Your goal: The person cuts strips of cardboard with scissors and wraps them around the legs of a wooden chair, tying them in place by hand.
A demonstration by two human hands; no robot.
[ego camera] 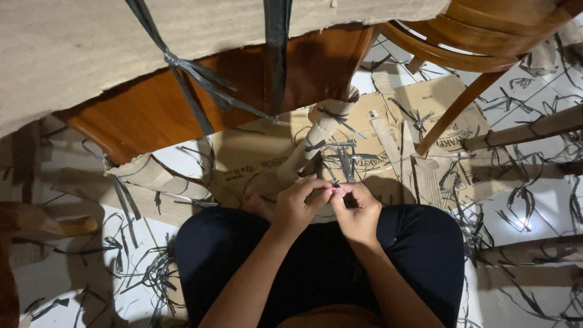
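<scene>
Overhead, a wooden chair (182,103) half wrapped in corrugated cardboard sheeting (91,54), bound with dark plastic strapping (276,54) knotted where bands cross; smooth varnished seat wood beneath, matte ribbed paper above. Below, flattened cardboard pieces (388,127) spread over white tiled floor (534,200), littered with curled offcuts of the same dark strap. Nearer, one chair leg (322,130) sleeved in a cardboard tube, slanting down toward the lap. Smallest, at the leg's foot and just above the knees: a thin dark strap strip (346,167), pinched between both sets of fingertips. Left hand (297,203) closed on it from one side, right hand (358,209) closed on it from the other, thumbs nearly meeting; exact hold partly hidden by the fingers, probably the same strip in both. Likely very light, flexible yet springy, slick-faced, with thin edges that may bite; best gripped flat across its width, close to the working end, since loose lengths would curl and slip.
</scene>
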